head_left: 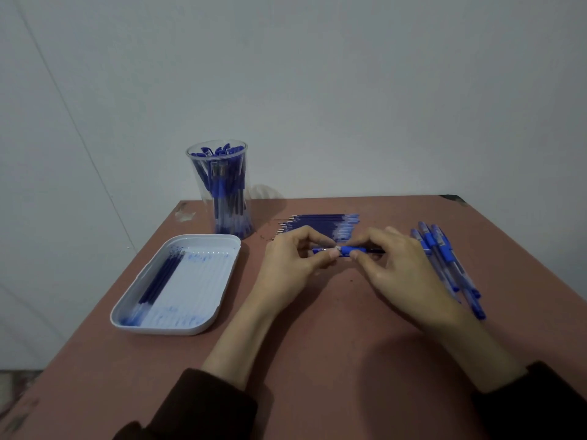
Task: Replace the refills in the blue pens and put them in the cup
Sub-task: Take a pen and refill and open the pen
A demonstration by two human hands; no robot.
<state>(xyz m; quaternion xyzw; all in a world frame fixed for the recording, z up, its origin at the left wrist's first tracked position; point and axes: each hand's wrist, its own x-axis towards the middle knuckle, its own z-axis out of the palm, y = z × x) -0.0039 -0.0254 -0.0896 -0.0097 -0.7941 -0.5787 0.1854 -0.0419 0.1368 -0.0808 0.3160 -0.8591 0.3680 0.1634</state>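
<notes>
On reddish-brown table (pixel 333 312), against pale wall; entries from largest down. Noted white oblong tray (pixel 178 331) at near left, holding a few dark-blue refills (pixel 158 277) laid side by side along its left half, plus blue ink smears across ribbed floor. Noted tall clear cup (pixel 203 185) upright just past tray's far right corner, apart from it, crammed with standing pens (pixel 222 188), clip ends up. Recorded both forearms reaching in from near edge, dark sleeves (pixel 206 404) at their near ends. Left hand (pixel 292 265) at table centre, fingers curled, thumb and forefinger pinching left end of held pen (pixel 349 250). Right hand (pixel 400 265) facing it, fingers curled, thumb and forefinger pinching blue grip section of same pen; thumbs close together. Held pen level, running left to right, low over table surface; cannot tell whether touching it. Logged row of refills (pixel 317 222) flat on table directly beyond hands, laid parallel, tips pointing left, nearest ones partly hidden by fingers. Logged loose pens (pixel 444 258) in small heap just right of right hand, angled from far left to near right, blue grip sections toward far end, some overlapping. Spotted small silvery part (pixel 336 248) on held pen between the two pinches; too small to identify. Remainder of barrel hidden behind right fingers.
</notes>
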